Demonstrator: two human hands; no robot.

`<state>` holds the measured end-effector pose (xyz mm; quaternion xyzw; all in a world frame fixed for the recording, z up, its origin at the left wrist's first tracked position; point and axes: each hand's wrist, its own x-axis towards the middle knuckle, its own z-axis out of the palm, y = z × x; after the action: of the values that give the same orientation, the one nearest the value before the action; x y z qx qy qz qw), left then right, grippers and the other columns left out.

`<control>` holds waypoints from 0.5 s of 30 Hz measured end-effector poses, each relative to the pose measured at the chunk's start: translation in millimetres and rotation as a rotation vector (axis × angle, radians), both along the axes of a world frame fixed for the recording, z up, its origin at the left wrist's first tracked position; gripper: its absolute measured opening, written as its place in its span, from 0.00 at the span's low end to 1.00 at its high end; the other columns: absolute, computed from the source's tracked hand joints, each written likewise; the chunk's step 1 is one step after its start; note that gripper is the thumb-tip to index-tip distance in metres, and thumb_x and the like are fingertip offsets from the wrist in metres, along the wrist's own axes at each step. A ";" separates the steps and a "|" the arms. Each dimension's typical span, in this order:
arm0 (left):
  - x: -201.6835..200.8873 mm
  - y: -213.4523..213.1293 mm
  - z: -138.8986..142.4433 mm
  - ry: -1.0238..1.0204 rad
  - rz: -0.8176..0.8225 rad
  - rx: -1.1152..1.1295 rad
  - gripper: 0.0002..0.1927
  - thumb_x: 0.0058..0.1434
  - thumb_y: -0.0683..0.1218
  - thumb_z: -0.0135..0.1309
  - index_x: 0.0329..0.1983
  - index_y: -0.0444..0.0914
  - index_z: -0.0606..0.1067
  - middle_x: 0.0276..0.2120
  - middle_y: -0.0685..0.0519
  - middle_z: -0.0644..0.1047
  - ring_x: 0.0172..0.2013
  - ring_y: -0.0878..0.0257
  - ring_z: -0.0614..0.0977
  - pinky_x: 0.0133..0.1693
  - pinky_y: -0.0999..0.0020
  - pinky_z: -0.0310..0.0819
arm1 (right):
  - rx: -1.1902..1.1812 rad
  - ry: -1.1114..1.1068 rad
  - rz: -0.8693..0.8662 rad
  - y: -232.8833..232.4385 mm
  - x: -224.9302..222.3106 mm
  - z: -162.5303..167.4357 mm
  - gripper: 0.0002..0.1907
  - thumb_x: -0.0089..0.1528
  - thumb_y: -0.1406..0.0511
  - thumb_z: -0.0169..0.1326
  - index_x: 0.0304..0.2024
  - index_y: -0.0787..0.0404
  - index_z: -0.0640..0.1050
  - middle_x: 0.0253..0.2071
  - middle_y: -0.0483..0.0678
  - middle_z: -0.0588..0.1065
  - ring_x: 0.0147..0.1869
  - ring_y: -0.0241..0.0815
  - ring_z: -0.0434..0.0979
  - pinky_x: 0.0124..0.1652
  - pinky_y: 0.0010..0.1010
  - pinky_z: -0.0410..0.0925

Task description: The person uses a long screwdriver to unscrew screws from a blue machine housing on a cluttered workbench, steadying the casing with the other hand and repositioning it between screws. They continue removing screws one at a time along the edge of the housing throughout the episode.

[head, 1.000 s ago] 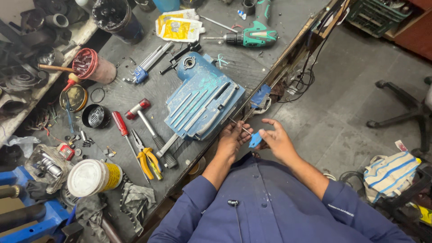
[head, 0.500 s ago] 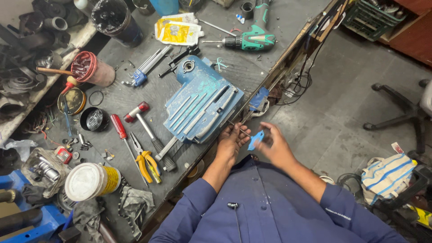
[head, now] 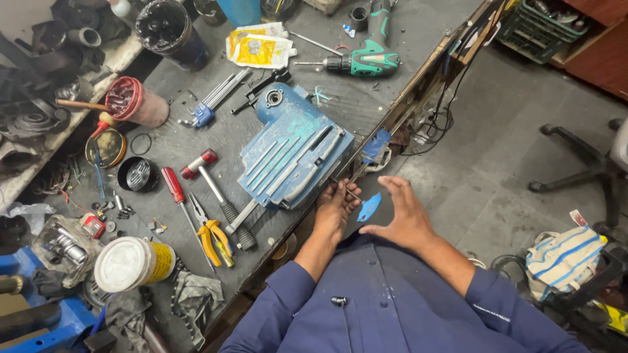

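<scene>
My left hand (head: pixel 332 210) is at the bench's near edge, fingers pinched on a thin metal rod (head: pixel 352 193) that points toward the blue ribbed machine cover (head: pixel 294 153). My right hand (head: pixel 404 219) hovers just off the bench edge, palm down with fingers spread. A small blue plastic piece (head: pixel 369 206) sits between its thumb and forefinger, and no finger visibly closes on it. Both sleeves are dark blue.
On the bench (head: pixel 366 104) lie a hammer (head: pixel 219 196), a red screwdriver (head: pixel 175 186), yellow pliers (head: pixel 212 238), a hex key set (head: pixel 212 98), a green drill (head: pixel 366 62), a white tub (head: pixel 131 263) and a red can (head: pixel 134 101). Cables hang off the edge; a chair base (head: pixel 575 163) stands right.
My right hand, earlier closed on the blue piece beside the left hand, has spread its fingers and drawn slightly right. The left hand stays at the bench edge.
</scene>
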<state>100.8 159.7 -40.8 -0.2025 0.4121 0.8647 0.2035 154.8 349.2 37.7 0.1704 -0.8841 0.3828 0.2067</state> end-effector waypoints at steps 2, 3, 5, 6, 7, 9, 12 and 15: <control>0.0 0.0 1.2 -0.008 -0.007 -0.005 0.14 0.71 0.50 0.50 0.54 0.37 0.71 0.44 0.49 0.79 0.44 0.61 0.83 0.40 0.70 0.79 | 0.169 0.127 0.072 6.0 2.9 -1.5 0.45 0.47 0.54 0.71 0.62 0.55 0.65 0.44 0.57 0.77 0.47 0.54 0.79 0.48 0.37 0.71; 0.6 -0.1 1.9 -0.013 -0.014 -0.010 0.15 0.72 0.50 0.49 0.55 0.37 0.71 0.44 0.49 0.79 0.44 0.61 0.83 0.41 0.69 0.79 | 0.124 -0.063 0.033 6.2 4.3 -3.8 0.43 0.51 0.55 0.71 0.64 0.53 0.66 0.45 0.53 0.78 0.49 0.49 0.80 0.50 0.35 0.72; -0.4 -0.6 3.5 -0.013 -0.023 -0.020 0.15 0.72 0.50 0.49 0.56 0.37 0.71 0.45 0.50 0.79 0.45 0.61 0.82 0.44 0.68 0.79 | 0.034 -0.433 -0.038 -0.9 3.1 -10.7 0.37 0.59 0.57 0.70 0.68 0.50 0.68 0.46 0.44 0.79 0.52 0.40 0.81 0.53 0.33 0.74; -0.5 -1.3 4.3 -0.006 -0.034 -0.009 0.16 0.72 0.50 0.48 0.56 0.37 0.71 0.45 0.50 0.79 0.45 0.61 0.82 0.45 0.67 0.79 | -0.252 -0.571 -0.042 -4.8 0.9 -13.4 0.39 0.60 0.56 0.68 0.70 0.52 0.66 0.45 0.49 0.78 0.50 0.43 0.81 0.51 0.34 0.72; -0.4 -1.9 5.0 0.000 -0.044 0.002 0.16 0.72 0.50 0.48 0.56 0.37 0.71 0.46 0.50 0.79 0.45 0.60 0.82 0.45 0.66 0.79 | -0.541 -0.703 -0.042 -8.6 -1.5 -14.7 0.40 0.61 0.56 0.66 0.72 0.53 0.64 0.43 0.53 0.78 0.47 0.47 0.80 0.49 0.35 0.70; 1.2 -3.8 6.0 0.007 -0.053 0.010 0.16 0.71 0.50 0.47 0.57 0.37 0.71 0.46 0.49 0.80 0.45 0.60 0.82 0.45 0.66 0.79 | -0.679 -0.674 -0.027 -12.3 -2.2 -11.4 0.44 0.59 0.58 0.66 0.72 0.58 0.61 0.45 0.56 0.76 0.47 0.51 0.78 0.47 0.36 0.68; 1.7 -4.1 6.0 0.023 -0.050 0.012 0.16 0.72 0.49 0.47 0.58 0.37 0.71 0.47 0.49 0.80 0.46 0.61 0.82 0.44 0.67 0.78 | -0.183 -0.156 0.020 -5.6 -2.4 4.2 0.50 0.49 0.60 0.70 0.67 0.61 0.57 0.50 0.54 0.74 0.49 0.52 0.77 0.48 0.35 0.70; 1.6 -2.7 5.2 0.032 -0.034 0.014 0.15 0.73 0.48 0.47 0.58 0.36 0.71 0.47 0.49 0.79 0.46 0.60 0.82 0.44 0.67 0.78 | 0.174 0.141 0.071 0.6 -0.6 14.5 0.47 0.47 0.55 0.70 0.64 0.54 0.61 0.46 0.54 0.76 0.47 0.51 0.80 0.46 0.35 0.72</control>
<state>102.5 157.0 -35.6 -0.1801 0.4126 0.8672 0.2128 154.2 349.8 52.2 0.2456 -0.8906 0.2989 0.2391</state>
